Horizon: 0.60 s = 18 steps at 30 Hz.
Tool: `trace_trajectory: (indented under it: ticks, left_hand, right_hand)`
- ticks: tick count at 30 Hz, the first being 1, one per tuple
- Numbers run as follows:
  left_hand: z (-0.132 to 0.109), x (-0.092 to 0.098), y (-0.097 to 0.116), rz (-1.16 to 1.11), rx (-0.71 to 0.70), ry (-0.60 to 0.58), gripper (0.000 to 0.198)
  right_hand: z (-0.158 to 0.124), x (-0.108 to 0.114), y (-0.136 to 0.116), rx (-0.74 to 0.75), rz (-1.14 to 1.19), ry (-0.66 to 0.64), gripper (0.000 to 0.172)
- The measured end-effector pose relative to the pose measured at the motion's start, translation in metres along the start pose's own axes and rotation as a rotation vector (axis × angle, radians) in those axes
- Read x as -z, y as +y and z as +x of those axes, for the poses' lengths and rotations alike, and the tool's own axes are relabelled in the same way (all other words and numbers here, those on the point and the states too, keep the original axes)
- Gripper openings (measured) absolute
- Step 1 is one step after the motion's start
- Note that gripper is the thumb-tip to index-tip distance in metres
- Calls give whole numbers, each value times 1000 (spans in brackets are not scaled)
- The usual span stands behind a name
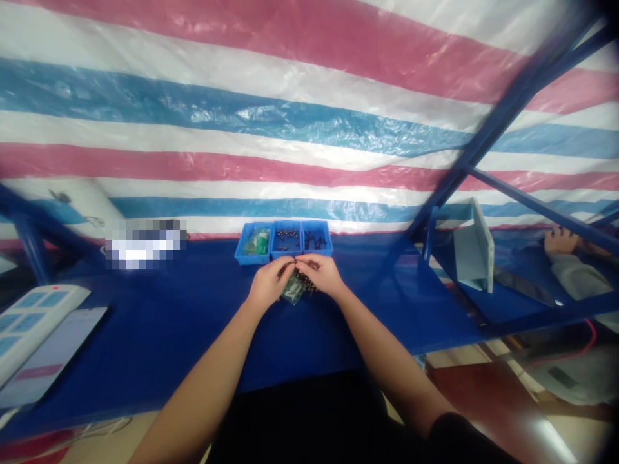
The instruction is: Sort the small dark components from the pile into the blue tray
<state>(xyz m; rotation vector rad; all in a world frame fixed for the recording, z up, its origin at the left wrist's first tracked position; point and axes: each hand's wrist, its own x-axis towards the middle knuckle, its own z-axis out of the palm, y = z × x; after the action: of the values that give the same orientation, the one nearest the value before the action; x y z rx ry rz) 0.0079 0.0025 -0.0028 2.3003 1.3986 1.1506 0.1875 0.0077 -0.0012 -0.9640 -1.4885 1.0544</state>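
Note:
My left hand [271,281] and my right hand [320,273] meet at the fingertips above the blue table. Both are closed in a pinch, and whatever lies between the fingers is too small to make out. Right below them sits a small clear plastic bag [293,290] with a greenish look. A pile of small dark and brassy parts [309,283] lies beside it, partly hidden under my right hand. Just beyond my fingers stand three joined blue bins: the left bin [252,259] holds clear and green bags, the middle bin [287,253] and right bin [317,249] hold small dark pieces.
A white power strip [43,316] and a tablet-like device [58,361] lie at the left on the table [169,335]. Blue metal posts [483,129] and a grey-white stand [476,251] are at the right. Another person's hand [561,241] rests farther right. Striped sheeting hangs behind.

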Motion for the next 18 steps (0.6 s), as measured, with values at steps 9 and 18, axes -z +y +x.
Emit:
trace_trajectory:
  ticks: [9,18]
  left_hand:
    - [0,-1,-2,-2,-32,26,26]
    - [-1,0,1,-29,16,23,29]
  right_hand:
    - [-1,1,-4,18,-19,-12,34]
    - [1,1,-2,-3,24,3,31]
